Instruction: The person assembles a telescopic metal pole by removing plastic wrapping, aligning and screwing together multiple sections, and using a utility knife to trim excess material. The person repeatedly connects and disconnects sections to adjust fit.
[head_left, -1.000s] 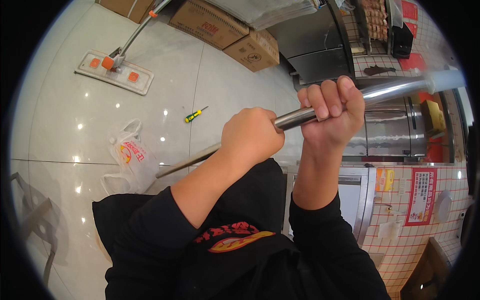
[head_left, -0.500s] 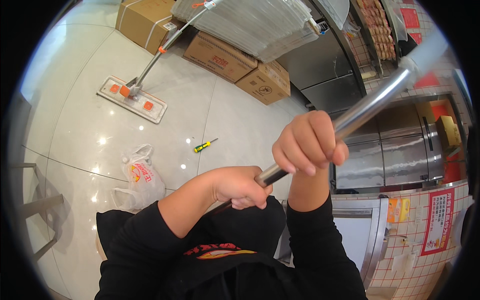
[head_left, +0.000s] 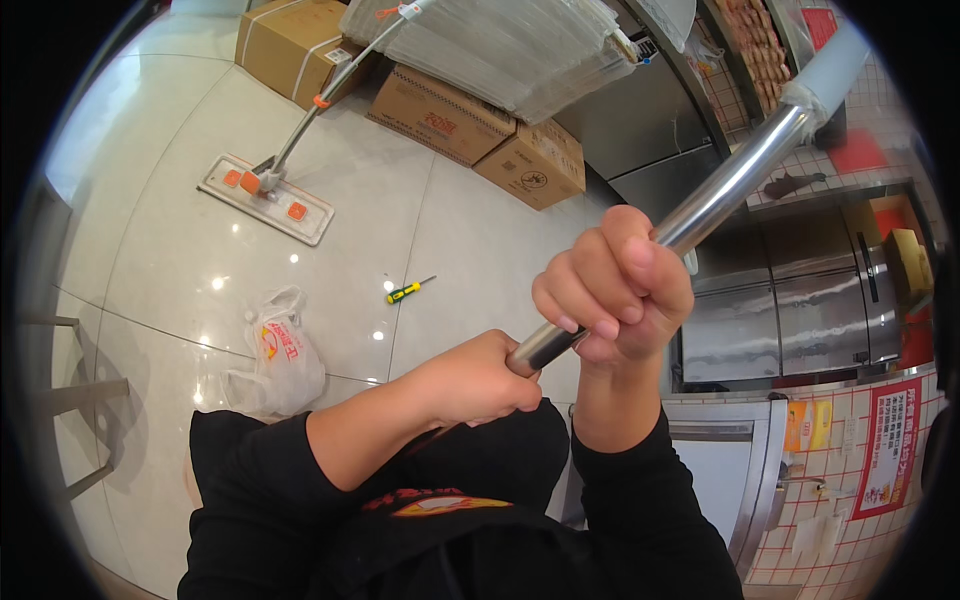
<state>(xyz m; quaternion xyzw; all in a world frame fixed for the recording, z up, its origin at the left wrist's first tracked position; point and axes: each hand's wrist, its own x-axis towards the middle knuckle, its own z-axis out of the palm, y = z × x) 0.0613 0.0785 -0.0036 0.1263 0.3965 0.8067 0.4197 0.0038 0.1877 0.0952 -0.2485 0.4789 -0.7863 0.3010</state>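
A shiny metal pole (head_left: pixel 730 185) slants across in front of me, from my lap up to the far right. Its upper end carries a pale grey-white tubular part (head_left: pixel 838 72), with something whitish and rough wrapped at the joint. My left hand (head_left: pixel 478 380) is closed round the pole's lower section, close to my body. Higher up, my right hand (head_left: pixel 625 285) has its fingers curled round the pole with the knuckles turned upward. The pole's lowest part is hidden behind my left hand and forearm.
On the tiled floor lie a yellow-green screwdriver (head_left: pixel 404 293), a white plastic bag (head_left: pixel 275 365) and a flat mop (head_left: pixel 265 200). Cardboard boxes (head_left: pixel 440 115) stand beyond, beneath stacked clear plastic trays (head_left: pixel 500 55). Steel cabinets (head_left: pixel 775 325) are at the right; metal legs (head_left: pixel 85 395) stand left.
My right hand has turned round the pole, so its curled fingers and thumb side show more. The pole's upper end has swung slightly left and up. My left hand keeps its grip.
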